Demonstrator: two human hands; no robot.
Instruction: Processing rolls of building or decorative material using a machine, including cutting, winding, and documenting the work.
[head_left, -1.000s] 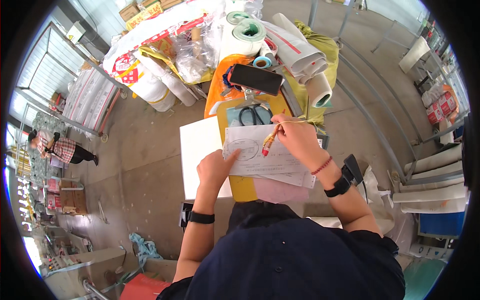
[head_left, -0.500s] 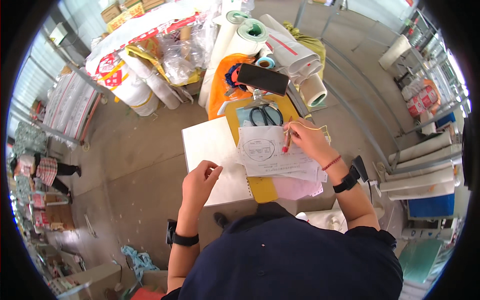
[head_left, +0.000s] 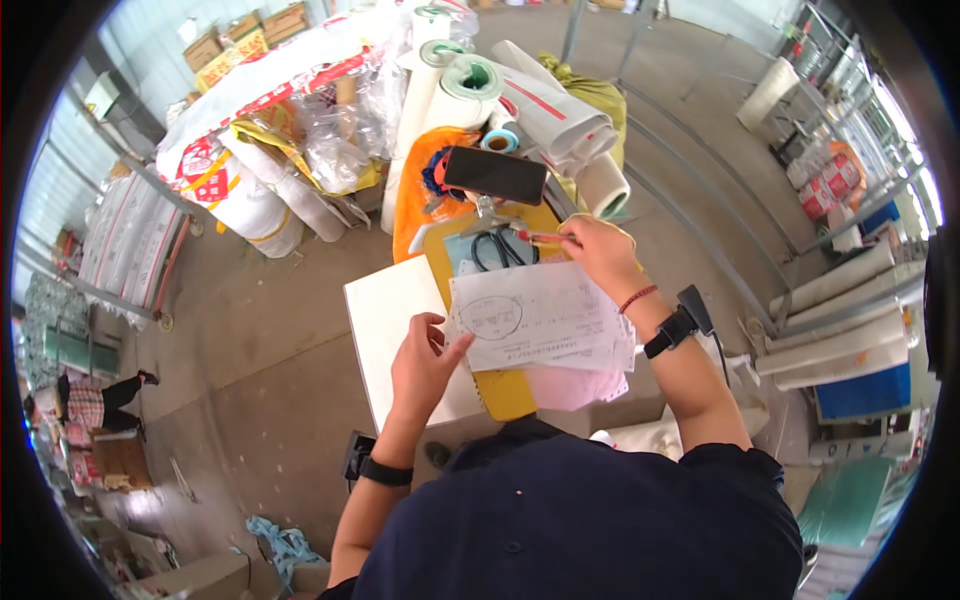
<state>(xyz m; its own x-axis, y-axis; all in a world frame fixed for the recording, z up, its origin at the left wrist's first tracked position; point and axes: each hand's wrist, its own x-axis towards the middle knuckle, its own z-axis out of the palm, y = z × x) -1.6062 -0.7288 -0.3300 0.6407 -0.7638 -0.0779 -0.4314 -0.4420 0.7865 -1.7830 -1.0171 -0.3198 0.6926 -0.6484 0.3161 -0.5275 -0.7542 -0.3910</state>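
Observation:
My right hand (head_left: pixel 602 252) is closed around a slim red pen (head_left: pixel 540 237), its tip pointing left above the clipboard. A thin yellow cord trails by the fingers. Under it lies a yellow clipboard (head_left: pixel 516 395) with black-handled scissors (head_left: pixel 503 250) near its metal clip (head_left: pixel 486 211). Printed white sheets (head_left: pixel 545 325), the top one bearing a hand-drawn oval, rest on the clipboard over pink paper (head_left: pixel 575 388). My left hand (head_left: pixel 428 365) has thumb and fingers apart, the thumb at the sheets' left edge. Beneath that hand is an open blank notebook (head_left: pixel 392 315).
A black phone (head_left: pixel 496 175) lies beyond the clip on orange cloth (head_left: pixel 412 190). Several rolls of sheet material (head_left: pixel 470 95) stand behind it. Wrapped rolls (head_left: pixel 250 200) are at far left, a metal rack (head_left: pixel 690 225) at right. Another person (head_left: pixel 100 400) is at the left edge.
My right hand has moved up the clipboard, and the pen now points left instead of down. My left hand has moved to the sheets' edge. The view has shifted slightly.

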